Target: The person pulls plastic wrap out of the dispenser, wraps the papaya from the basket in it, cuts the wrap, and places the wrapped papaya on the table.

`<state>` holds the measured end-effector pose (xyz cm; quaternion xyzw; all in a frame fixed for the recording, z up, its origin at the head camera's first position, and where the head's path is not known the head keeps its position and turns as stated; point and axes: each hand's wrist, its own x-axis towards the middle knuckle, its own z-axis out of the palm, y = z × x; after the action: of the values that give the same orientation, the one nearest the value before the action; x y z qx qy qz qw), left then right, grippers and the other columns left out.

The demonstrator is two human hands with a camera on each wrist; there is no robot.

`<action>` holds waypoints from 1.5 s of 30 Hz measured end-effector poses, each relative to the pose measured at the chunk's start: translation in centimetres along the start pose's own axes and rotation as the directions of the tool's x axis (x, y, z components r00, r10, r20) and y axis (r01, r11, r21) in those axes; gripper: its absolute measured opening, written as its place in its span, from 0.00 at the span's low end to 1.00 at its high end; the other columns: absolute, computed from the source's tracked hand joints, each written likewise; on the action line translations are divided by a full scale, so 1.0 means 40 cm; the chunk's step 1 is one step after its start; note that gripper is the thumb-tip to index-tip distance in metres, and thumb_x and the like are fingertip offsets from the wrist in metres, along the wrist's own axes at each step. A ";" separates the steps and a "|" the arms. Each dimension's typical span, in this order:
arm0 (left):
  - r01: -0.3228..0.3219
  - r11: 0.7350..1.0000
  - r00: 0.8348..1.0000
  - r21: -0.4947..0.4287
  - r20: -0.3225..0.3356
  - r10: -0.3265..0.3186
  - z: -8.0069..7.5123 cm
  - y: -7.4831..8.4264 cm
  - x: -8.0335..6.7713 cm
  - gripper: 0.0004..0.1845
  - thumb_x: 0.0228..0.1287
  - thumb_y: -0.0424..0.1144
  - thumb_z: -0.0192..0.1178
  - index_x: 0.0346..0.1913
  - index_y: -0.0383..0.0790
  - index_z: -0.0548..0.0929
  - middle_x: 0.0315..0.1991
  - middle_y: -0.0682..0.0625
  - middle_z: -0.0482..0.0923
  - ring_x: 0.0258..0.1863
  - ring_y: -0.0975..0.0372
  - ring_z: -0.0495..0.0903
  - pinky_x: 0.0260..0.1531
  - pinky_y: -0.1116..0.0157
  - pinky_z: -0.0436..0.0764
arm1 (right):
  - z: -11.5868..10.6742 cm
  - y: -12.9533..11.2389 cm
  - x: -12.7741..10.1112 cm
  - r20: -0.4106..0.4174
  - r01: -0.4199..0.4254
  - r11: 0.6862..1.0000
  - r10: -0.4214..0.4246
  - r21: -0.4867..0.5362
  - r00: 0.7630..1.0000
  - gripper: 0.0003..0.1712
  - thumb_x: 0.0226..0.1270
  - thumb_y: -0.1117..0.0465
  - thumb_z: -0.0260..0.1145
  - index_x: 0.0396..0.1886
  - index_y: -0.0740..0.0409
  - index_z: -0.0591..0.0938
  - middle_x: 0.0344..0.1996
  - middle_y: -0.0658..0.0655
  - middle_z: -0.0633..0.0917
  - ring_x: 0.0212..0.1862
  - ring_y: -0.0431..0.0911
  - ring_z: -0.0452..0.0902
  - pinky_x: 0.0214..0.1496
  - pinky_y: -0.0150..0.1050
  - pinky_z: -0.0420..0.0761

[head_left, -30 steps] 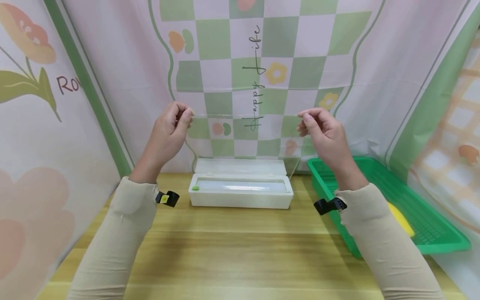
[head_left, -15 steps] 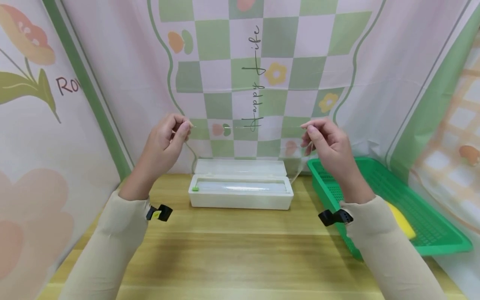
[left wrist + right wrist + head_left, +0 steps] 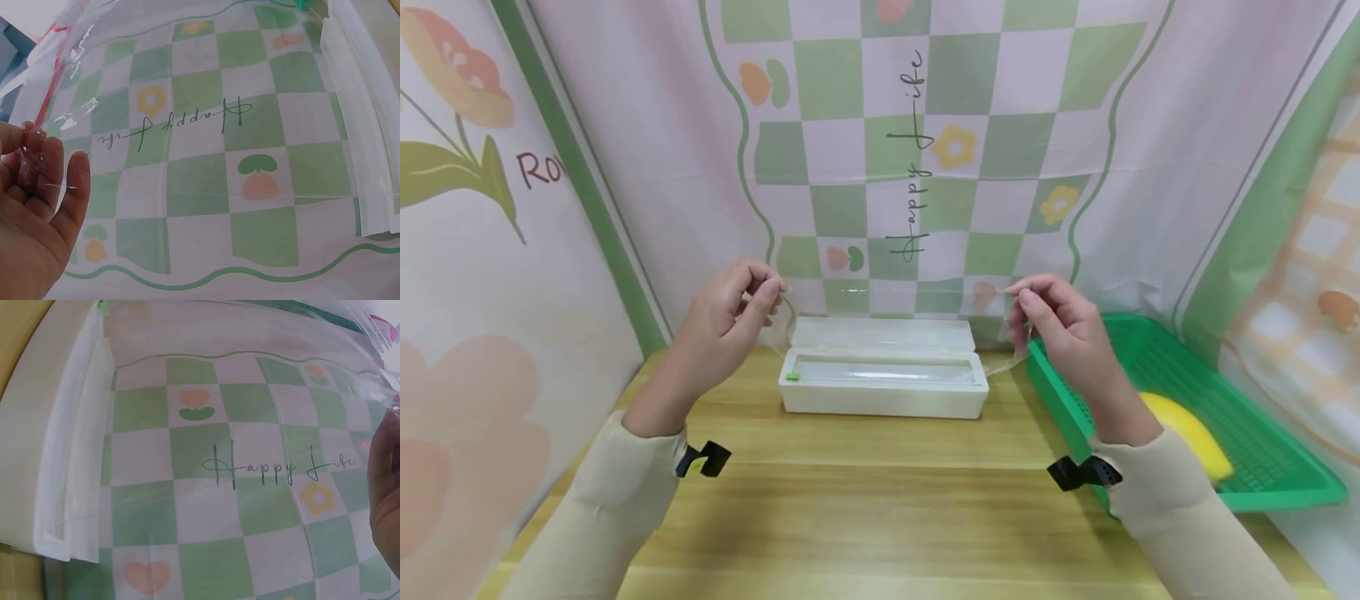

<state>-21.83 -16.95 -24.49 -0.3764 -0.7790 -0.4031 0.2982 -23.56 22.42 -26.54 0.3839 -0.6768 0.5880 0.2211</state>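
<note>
pastel cloth backdrop (image 3: 925, 125) all round, green and white checks with small flowers and a line of script; pale wooden table (image 3: 880, 508) below. near the back of the table, white dispenser box (image 3: 883, 385) with lid standing open, small green tab (image 3: 791, 377) at its left end. clear film (image 3: 887, 333) drawn up out of the box and stretched between both hands, hard to see in the head view apart from a faint top edge and glints at the corners; plainer in the wrist views as a shiny sheet across the checked cloth. left hand (image 3: 730, 312) raised above the left end of the box, thumb and fingers pinched on the film's left corner; film seen lying over the fingertips (image 3: 47, 169) in the left wrist view. right hand (image 3: 1060, 325) above the right end of the box, likewise pinching the right corner. beige sleeves (image 3: 617, 500) on both arms, black strap at each wrist. to the right of the box, green plastic basket (image 3: 1262, 467) on the table, yellow thing (image 3: 1187, 433) lying inside it, partly behind the right forearm.
</note>
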 end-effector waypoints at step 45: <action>0.349 0.932 0.820 -0.101 0.514 -0.252 0.107 -0.114 -0.275 0.07 0.77 0.42 0.56 0.40 0.51 0.83 0.33 0.58 0.83 0.34 0.63 0.83 0.33 0.63 0.84 | -0.027 0.085 -0.251 0.538 -0.323 0.927 0.373 -0.189 0.756 0.04 0.76 0.68 0.59 0.44 0.57 0.79 0.33 0.52 0.87 0.38 0.49 0.84 0.42 0.42 0.85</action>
<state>-20.35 -18.88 -36.92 -0.3651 -0.8365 -0.4084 -0.0153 -20.27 26.13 -35.96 0.3981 -0.7951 0.4493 -0.0863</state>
